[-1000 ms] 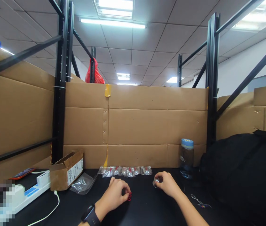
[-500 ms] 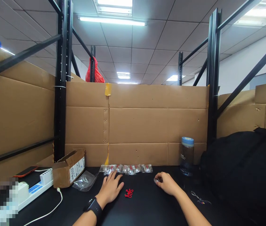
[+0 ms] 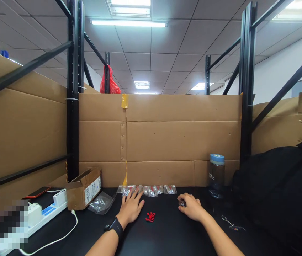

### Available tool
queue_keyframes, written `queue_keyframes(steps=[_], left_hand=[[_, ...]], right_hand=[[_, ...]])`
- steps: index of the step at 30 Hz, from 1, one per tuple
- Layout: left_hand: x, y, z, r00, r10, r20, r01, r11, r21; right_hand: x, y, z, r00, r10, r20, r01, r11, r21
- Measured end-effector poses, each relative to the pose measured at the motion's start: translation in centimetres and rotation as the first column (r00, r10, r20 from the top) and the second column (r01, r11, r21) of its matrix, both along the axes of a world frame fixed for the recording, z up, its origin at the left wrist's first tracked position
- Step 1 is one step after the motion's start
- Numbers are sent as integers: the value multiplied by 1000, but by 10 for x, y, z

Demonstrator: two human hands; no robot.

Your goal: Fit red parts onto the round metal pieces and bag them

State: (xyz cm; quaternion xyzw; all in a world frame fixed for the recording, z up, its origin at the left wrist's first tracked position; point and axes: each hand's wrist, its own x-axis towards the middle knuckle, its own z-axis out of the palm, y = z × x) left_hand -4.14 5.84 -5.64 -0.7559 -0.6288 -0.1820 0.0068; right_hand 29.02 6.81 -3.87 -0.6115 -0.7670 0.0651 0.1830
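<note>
My left hand (image 3: 131, 209), with a dark watch (image 3: 115, 228) on its wrist, lies with fingers spread. Its fingertips reach the left part of a row of small clear plastic packets (image 3: 151, 191) with bits of red inside. To the right, my right hand (image 3: 192, 207) is curled around a small shiny packet (image 3: 182, 203), held between thumb and fingers; its contents are too small to make out. Between the hands, a bundle of red cord (image 3: 150, 217) rests on the black table (image 3: 164, 238).
At the left are an open cardboard box (image 3: 83, 190), a crumpled clear bag (image 3: 101, 203) and a white power strip (image 3: 48, 211) with a cable. A blue-lidded bottle (image 3: 216, 176), a thin looped string (image 3: 232, 224) and a large black bag (image 3: 279, 192) occupy the right.
The whole view has shifted slightly. My left hand has slid a little right along the packets. The packet in my right hand has turned and shows more inside the curled fingers.
</note>
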Motion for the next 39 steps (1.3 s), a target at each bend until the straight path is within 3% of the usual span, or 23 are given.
queue_keyframes(steps=[3,11,15,19,25,27,31,33,36,39], left_hand=[[-1,1,-2,999,-31,-12,31,999,-33],[2,1,1,998,-49,34,48,998,26],[4,1,6,986,-63,151,51,995,83],[6,-1,10,950,-186,250,130,966,224],[21,-22,27,876,-370,309,220,877,427],[29,-34,34,840,-434,327,274,857,436],[44,-57,41,738,-570,363,420,807,415],[50,-63,40,686,-624,374,490,776,396],[56,-66,36,642,-660,391,543,751,376],[57,-66,32,634,-646,426,531,763,369]], right_hand=[[-1,0,-1,1000,2,-2,-2,1000,-2],[-3,-4,3,999,14,-45,-14,1000,7],[-11,-9,9,973,134,-189,-115,987,108],[-25,-16,11,876,346,-337,-280,932,229],[-51,-31,6,767,408,-496,-348,913,212],[-61,-35,6,699,420,-579,-381,904,197],[-73,-39,5,466,400,-789,-469,868,164],[-73,-37,4,387,385,-838,-503,850,158],[-67,-32,3,341,347,-874,-535,836,123],[-60,-29,5,343,305,-888,-522,848,90]])
